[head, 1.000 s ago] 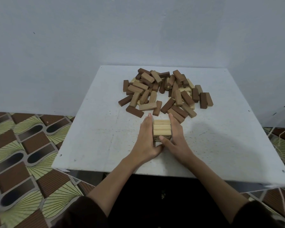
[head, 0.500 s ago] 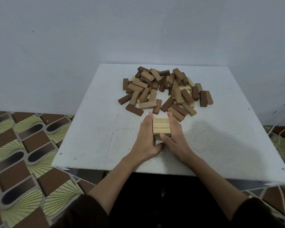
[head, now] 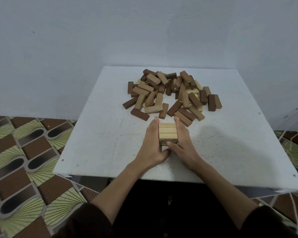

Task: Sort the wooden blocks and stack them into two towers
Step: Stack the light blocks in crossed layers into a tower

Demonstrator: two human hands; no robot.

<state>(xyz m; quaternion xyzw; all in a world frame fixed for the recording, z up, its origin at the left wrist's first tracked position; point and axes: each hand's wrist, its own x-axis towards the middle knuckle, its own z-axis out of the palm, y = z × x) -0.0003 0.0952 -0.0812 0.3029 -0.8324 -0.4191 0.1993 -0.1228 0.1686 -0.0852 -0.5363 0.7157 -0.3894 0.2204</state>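
Small light-wood tower (head: 168, 133) sat on the white tabletop (head: 96, 134), just in front of the loose block pile (head: 172, 95) on the near side. Top layer showed pale blocks lying side by side; at least one more layer sat under it, exact count unclear from this angle.

Left hand (head: 152, 145) was pressed flat on the tower's left face, fingers (head: 154, 124) straight and held together, pointing toward the pile. Right hand (head: 182, 143) mirrored it on the tower's right face, fingers together, thumb (head: 170, 144) curled onto the tower's near face. Both hands squeezed the tower between them; it read as squaring up the layers, not lifting.

Pile behind the tower was a mix of dark brown, mid-tan and pale blocks, jumbled and overlapping, some propped on others. A dark block (head: 139, 114) lay at the pile's near-left edge, close to the left fingertips but apart from them.

Progress, judged: early. One tower started, only a few pale blocks in it. No second tower visible anywhere near the pile. Most blocks unsorted. Left to do: pull the remaining pale blocks from the pile, finish this tower, then start and build the darker tower.
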